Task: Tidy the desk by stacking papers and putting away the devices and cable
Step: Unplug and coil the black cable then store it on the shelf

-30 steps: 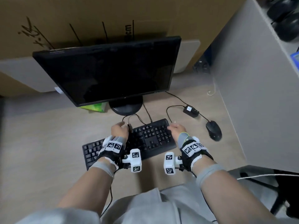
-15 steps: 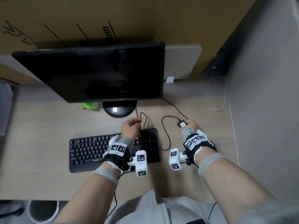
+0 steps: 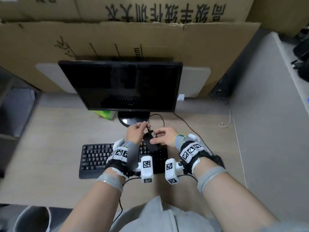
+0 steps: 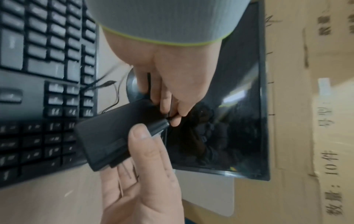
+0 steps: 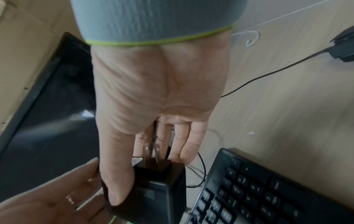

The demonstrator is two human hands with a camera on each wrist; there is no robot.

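hands now meet, adapter lifted

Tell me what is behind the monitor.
Behind the monitor a large cardboard sheet stands upright, with more cardboard boxes above it. Pale grey panel ends stick out on both sides. The screen covers the panel's middle and the desk strip behind it.

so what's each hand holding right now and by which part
The right hand grips the black box-shaped plug adapter by its body, thumb on one face; the left hand pinches its thin black cable close to the adapter.
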